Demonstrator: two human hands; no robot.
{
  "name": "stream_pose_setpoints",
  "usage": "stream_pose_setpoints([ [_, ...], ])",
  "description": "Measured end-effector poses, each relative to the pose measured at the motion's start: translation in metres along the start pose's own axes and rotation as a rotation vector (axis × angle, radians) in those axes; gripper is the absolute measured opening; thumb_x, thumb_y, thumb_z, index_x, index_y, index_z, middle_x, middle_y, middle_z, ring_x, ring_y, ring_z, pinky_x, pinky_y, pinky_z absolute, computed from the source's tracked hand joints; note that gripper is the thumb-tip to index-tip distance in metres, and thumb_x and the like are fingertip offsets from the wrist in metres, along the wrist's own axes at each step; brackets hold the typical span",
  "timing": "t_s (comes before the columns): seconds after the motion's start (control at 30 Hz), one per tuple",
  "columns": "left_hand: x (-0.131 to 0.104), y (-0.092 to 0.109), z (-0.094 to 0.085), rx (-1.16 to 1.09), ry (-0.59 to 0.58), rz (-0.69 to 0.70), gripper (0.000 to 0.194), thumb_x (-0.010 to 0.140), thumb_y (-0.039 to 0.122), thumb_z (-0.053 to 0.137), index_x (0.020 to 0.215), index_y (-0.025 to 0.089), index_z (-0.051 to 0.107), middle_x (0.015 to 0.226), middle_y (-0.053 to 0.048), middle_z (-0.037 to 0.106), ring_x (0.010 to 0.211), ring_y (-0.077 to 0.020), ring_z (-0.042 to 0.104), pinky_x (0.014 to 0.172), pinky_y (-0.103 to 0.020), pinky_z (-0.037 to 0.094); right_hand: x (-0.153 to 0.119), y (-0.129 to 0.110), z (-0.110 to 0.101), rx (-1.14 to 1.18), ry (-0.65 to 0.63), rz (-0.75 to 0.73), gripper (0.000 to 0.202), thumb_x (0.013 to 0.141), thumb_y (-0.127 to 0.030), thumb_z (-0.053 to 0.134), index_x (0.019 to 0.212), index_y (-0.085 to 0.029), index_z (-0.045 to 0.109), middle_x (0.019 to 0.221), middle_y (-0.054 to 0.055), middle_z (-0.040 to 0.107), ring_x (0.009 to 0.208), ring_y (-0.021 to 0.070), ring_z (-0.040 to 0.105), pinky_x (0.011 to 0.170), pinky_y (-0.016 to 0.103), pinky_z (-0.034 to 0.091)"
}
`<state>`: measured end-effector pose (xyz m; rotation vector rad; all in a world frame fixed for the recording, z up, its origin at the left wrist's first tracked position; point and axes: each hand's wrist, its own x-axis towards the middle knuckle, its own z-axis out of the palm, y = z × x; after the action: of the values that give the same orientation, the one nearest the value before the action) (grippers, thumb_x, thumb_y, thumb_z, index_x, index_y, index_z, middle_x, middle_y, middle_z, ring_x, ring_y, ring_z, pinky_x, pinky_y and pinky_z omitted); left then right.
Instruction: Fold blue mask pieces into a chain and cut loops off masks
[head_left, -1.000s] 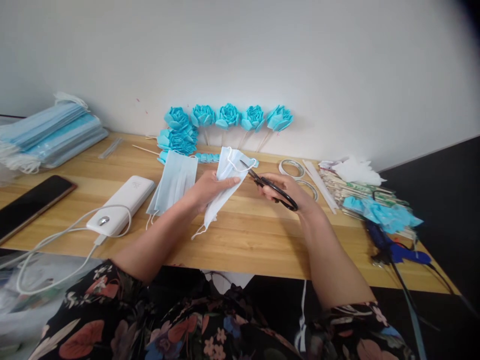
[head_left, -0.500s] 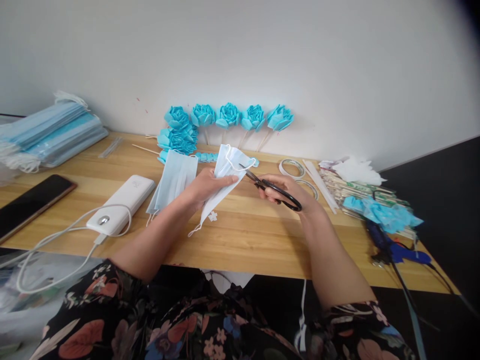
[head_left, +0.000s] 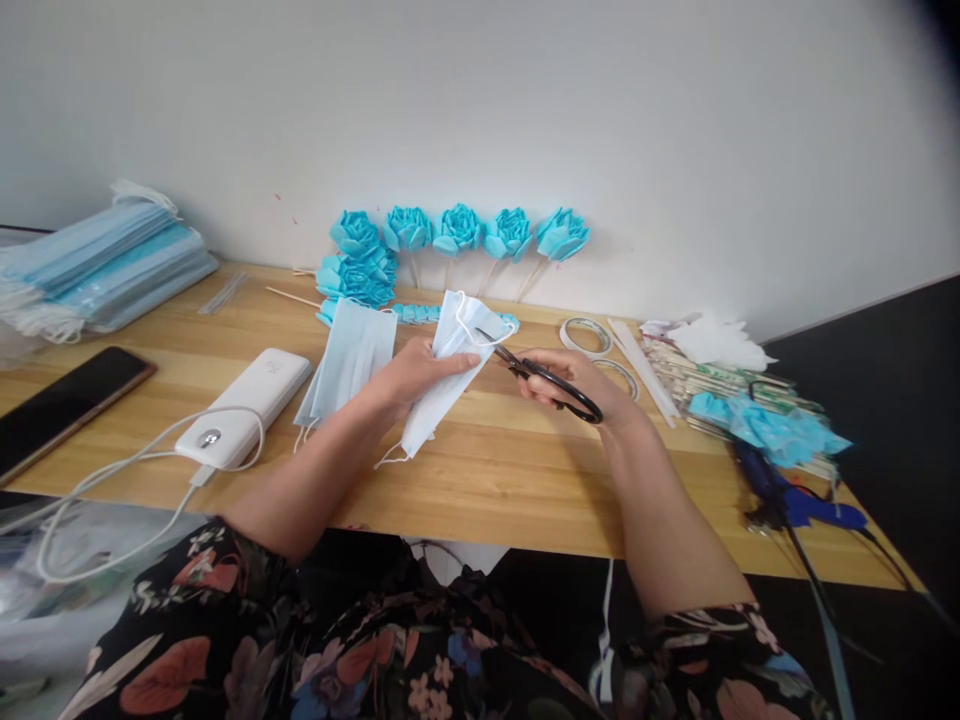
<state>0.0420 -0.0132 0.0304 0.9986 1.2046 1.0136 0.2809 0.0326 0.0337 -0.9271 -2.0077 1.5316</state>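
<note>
My left hand (head_left: 420, 375) is closed on a pale blue face mask (head_left: 442, 385), thumb on top, tilted above the table. One white ear loop lies over the mask's upper end and another dangles from its lower end. In my right hand (head_left: 559, 380) is a pair of black-handled scissors (head_left: 562, 388), blades pointing left at the upper ear loop. Whether the blades touch the loop cannot be made out. Just left of my left hand a few more masks (head_left: 352, 350) lie on the table.
Several blue fabric flowers (head_left: 457, 232) on sticks lean along the wall. A mask stack (head_left: 105, 265), phone (head_left: 67, 410) and power bank (head_left: 244, 405) with cable lie left. Tape rolls (head_left: 585, 338), a bundle of sticks (head_left: 675, 375) and a blue glue gun (head_left: 802, 503) are on the right.
The held mask has turned slightly, its lower end showing wider and covering most of the small white piece on the table. The scissors have barely moved.
</note>
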Motion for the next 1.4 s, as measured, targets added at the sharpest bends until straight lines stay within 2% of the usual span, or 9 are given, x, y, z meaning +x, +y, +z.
stream_pose_setpoints([
  [0.2,0.0012,-0.0007,0.0001,-0.006,0.000,0.015,0.035,0.065,0.044,0.085,0.069,0.015,0.066,0.061,-0.005,0.062,0.054,-0.0138,0.052,0.053,-0.027,0.038,0.0005,-0.0022,0.0039,-0.008,-0.006,0.017,0.040,0.083,-0.042,0.069,0.113,-0.016,0.067,0.069,-0.003,0.055,0.053,0.0060,0.038,0.046,0.021,0.029],
  [0.3,0.0007,-0.0011,0.0017,-0.022,0.051,0.020,0.032,0.067,0.043,0.085,0.070,0.016,0.067,0.058,-0.003,0.060,0.054,-0.0137,0.051,0.055,-0.027,0.038,-0.0002,-0.0043,0.0072,-0.001,0.001,0.031,0.041,0.083,-0.042,0.068,0.115,-0.016,0.066,0.073,-0.002,0.057,0.056,0.0073,0.047,0.050,0.021,0.036],
  [0.43,-0.0002,-0.0009,0.0029,-0.057,0.055,0.029,0.029,0.069,0.041,0.085,0.077,0.016,0.072,0.059,-0.004,0.062,0.061,-0.0179,0.057,0.063,-0.031,0.045,-0.0012,-0.0043,0.0091,-0.012,-0.013,0.015,0.044,0.082,-0.043,0.068,0.117,-0.017,0.064,0.080,0.001,0.063,0.069,0.0126,0.060,0.058,0.024,0.046],
  [0.7,0.0006,0.0016,0.0014,-0.070,0.057,0.057,0.029,0.068,0.039,0.084,0.075,0.014,0.070,0.054,0.000,0.056,0.057,-0.0142,0.050,0.062,-0.028,0.040,-0.0015,-0.0033,0.0064,-0.098,-0.051,-0.037,0.052,0.084,-0.051,0.066,0.122,-0.016,0.063,0.093,0.006,0.068,0.079,0.0159,0.063,0.066,0.026,0.049],
  [1.07,0.0021,-0.0019,0.0016,0.011,0.076,0.097,0.034,0.065,0.043,0.085,0.068,0.016,0.065,0.054,0.002,0.052,0.055,-0.0118,0.044,0.058,-0.028,0.032,0.0037,0.0026,0.0063,0.012,-0.075,-0.004,0.064,0.075,-0.060,0.074,0.117,-0.013,0.062,0.079,0.002,0.063,0.067,0.0128,0.060,0.058,0.024,0.044],
  [1.2,0.0032,-0.0035,0.0018,0.016,0.097,0.133,0.032,0.065,0.041,0.086,0.068,0.015,0.068,0.056,0.000,0.055,0.056,-0.0132,0.046,0.058,-0.028,0.033,0.0037,0.0025,0.0072,0.033,-0.071,0.021,0.064,0.073,-0.058,0.077,0.117,-0.014,0.063,0.076,0.001,0.062,0.066,0.0136,0.063,0.058,0.025,0.045],
  [1.4,0.0037,-0.0047,0.0022,-0.050,0.070,0.132,0.031,0.065,0.039,0.088,0.070,0.015,0.070,0.056,-0.001,0.056,0.059,-0.0155,0.051,0.059,-0.029,0.038,0.0033,0.0006,0.0084,0.056,-0.065,0.034,0.057,0.074,-0.052,0.077,0.114,-0.014,0.065,0.072,-0.001,0.061,0.059,0.0116,0.060,0.055,0.025,0.044],
])
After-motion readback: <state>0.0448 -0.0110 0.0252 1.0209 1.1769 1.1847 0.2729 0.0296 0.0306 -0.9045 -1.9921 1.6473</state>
